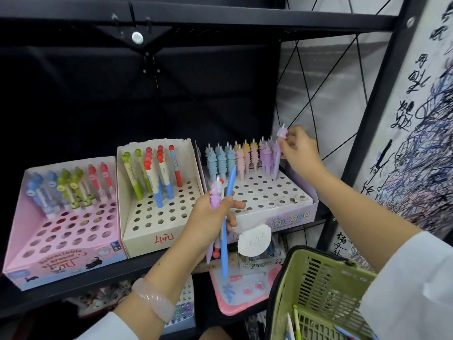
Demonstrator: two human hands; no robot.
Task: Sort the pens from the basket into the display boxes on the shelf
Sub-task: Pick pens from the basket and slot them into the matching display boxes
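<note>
Head view: the right hand (297, 149) pinches the top of a purple unicorn pen (279, 153), its tip at a hole in the back right corner of the unicorn display box (282, 217). That box stands rightmost of three on the black shelf (137, 268); its back rows hold blue, pink and purple unicorn pens, too crowded to count, and the front rows of holes are free. The left hand (210, 217) is curled around a bundle of pens (221, 217) before the same box: one long blue pen, one purple unicorn pen and a red-tipped one show, perhaps more hidden. The cream middle box (152, 241) holds about seven pens, green, red and blue. The pink left box (61, 261) holds about eight, in blue, green and red. A green basket (318, 290) hangs at lower right under the right sleeve, with a few pens in its bottom. A scribbled paper sheet (416, 168) covers the shelf's right upright, close beside the right hand.
</note>
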